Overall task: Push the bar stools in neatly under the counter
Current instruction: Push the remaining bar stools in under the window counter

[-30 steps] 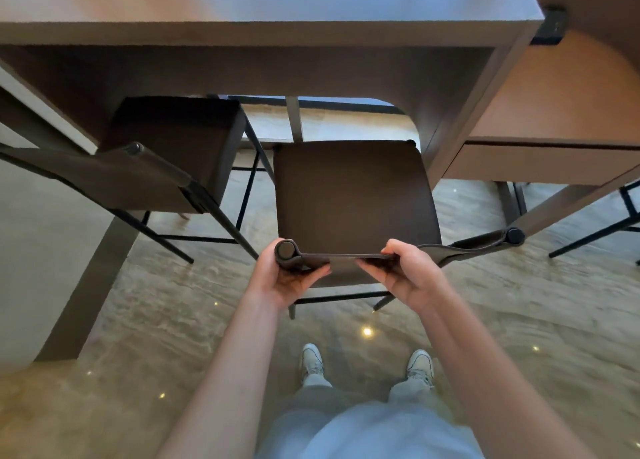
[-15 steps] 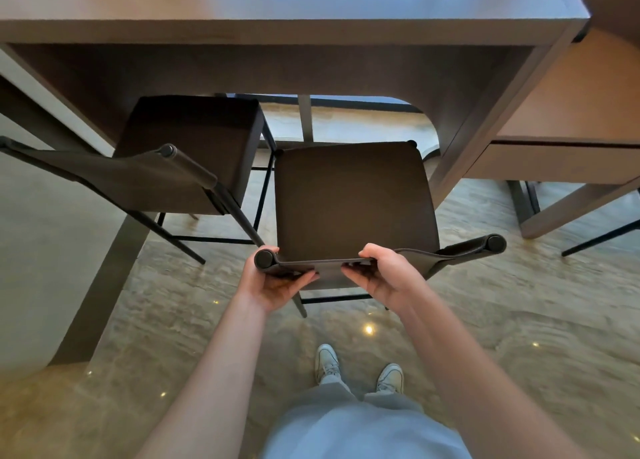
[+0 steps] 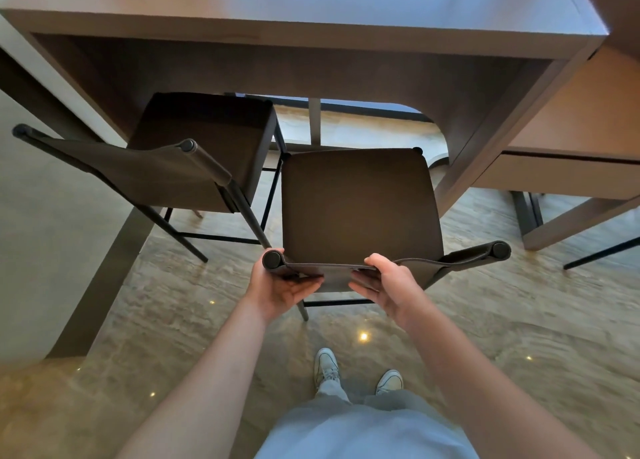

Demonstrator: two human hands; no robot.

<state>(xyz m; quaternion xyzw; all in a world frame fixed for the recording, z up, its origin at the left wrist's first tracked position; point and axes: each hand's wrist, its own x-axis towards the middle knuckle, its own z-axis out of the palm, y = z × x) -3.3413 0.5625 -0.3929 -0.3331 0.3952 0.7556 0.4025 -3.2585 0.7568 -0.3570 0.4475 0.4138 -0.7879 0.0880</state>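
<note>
Single head-worn wide-angle view, forward and steeply down, close over the stool point(image 3: 360, 209) and counter point(image 3: 311, 12).

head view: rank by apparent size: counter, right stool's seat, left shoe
1. counter, spans nearly the whole frame
2. right stool's seat
3. left shoe, smallest

Wide-angle lens, and the shoe lies farther down than the seat, so this is apparent size only.

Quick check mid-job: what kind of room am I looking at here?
Probably a home or apartment bar or dining corner. A tall wooden counter stands over two dark bar stools, the floor is polished stone-look tile, and a lower wooden table sits to the right.
</note>
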